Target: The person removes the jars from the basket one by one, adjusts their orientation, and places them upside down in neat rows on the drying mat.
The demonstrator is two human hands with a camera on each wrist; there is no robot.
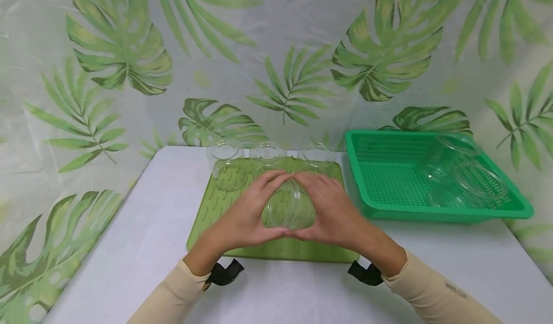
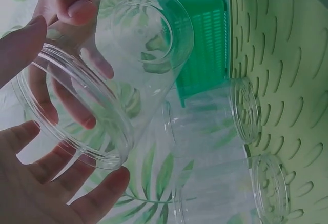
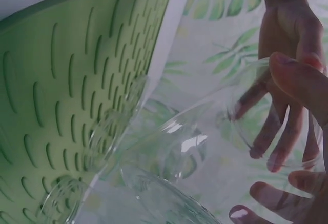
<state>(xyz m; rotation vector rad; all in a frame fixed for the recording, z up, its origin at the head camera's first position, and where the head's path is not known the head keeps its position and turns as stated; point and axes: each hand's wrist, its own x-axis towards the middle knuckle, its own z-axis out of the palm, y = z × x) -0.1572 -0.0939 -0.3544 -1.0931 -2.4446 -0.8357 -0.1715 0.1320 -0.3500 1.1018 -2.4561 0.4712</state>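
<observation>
A clear plastic jar (image 1: pixel 290 206) is held between both hands above the green ridged mat (image 1: pixel 298 253). The left hand (image 1: pixel 248 213) curves round one side of it, the right hand (image 1: pixel 334 209) round the other, with fingertips of both hands meeting in the head view. In the left wrist view, the jar's threaded rim (image 2: pixel 110 144) is at the hands and its round base (image 2: pixel 143 34) points away. Along the mat's back edge, several clear jars, among them a left one (image 1: pixel 225 153), a middle one (image 1: pixel 266 155) and a right one (image 1: pixel 318 156), stand rim down.
A green slotted basket (image 1: pixel 360 189) stands on the right of the white-covered table (image 1: pixel 151 228). Inside it lie clear jars, a farther one (image 1: pixel 458 144) and a nearer one (image 1: pixel 481 182). A leaf-print sheet (image 1: pixel 298 21) hangs behind the table.
</observation>
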